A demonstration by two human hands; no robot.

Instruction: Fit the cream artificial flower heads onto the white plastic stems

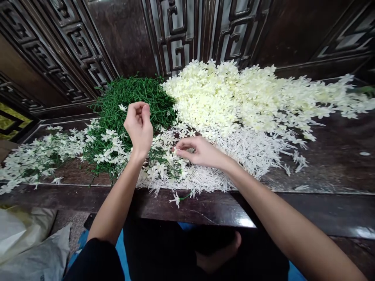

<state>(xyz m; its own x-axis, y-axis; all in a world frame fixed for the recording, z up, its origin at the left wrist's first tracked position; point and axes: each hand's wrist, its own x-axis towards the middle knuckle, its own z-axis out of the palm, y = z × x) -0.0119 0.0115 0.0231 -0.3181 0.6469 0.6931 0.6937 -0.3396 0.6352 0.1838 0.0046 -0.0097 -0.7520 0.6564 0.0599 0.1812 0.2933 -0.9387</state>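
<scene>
My left hand (139, 127) is raised in front of a heap of green plastic stems (137, 93), its fingers curled closed; whatever they hold is hidden. Just left of its knuckles shows a white artificial flower (122, 107), and I cannot tell whether the hand holds its stem. My right hand (197, 151) pinches a small pale flower (175, 150) between thumb and fingertips. Below and around it lie assembled white flowers on green stems (159, 170) and a pile of thin white stamen-like pieces (249, 150). Behind spreads a large heap of cream-white petal blossoms (216, 97).
More finished flower sprigs (43, 156) lie at the left of the dark wooden bench (336, 156). One loose sprig (176, 200) rests at its front edge. A carved wooden backrest (178, 31) stands behind. Pale sacks (35, 249) sit on the floor at lower left.
</scene>
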